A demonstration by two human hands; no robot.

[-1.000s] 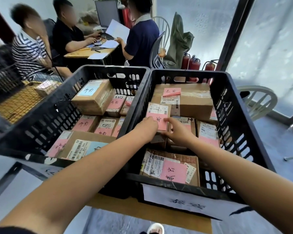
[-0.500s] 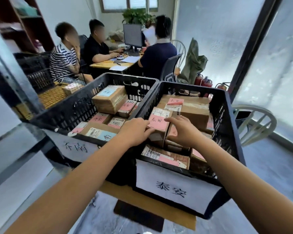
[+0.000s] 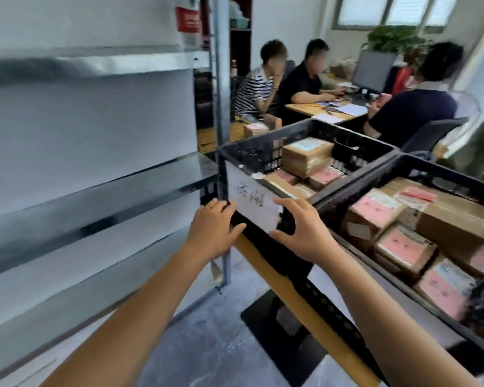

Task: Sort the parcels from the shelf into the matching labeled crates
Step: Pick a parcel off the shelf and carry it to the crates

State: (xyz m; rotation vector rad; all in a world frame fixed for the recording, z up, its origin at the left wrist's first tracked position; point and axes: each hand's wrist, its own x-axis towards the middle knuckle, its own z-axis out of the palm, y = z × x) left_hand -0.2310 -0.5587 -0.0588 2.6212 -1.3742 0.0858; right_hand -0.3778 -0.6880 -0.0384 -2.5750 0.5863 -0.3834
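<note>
The brown cardboard parcels with pink labels (image 3: 375, 210) lie packed in two black plastic lattice crates standing side by side on the table: some in the right crate (image 3: 436, 175), others in the left crate (image 3: 249, 159), where one larger box with a pale blue label (image 3: 305, 152) sits on top. The left crate's near wall, above the table's near edge, bears a white paper label (image 3: 252, 202) with handwritten characters. Both hands hover in front of that wall, holding nothing: the left hand (image 3: 213, 227) with fingers spread loosely at the crate's near left corner, the right hand (image 3: 302, 230) with thumb and fingers curved wide before the label; I cannot tell whether either touches the crate. The table's yellow wooden edge (image 3: 299, 300) runs below them. A grey metal shelf (image 3: 95, 191) stands just left of the table's left corner. Three seated people (image 3: 302, 79) are well beyond the crates.
</note>
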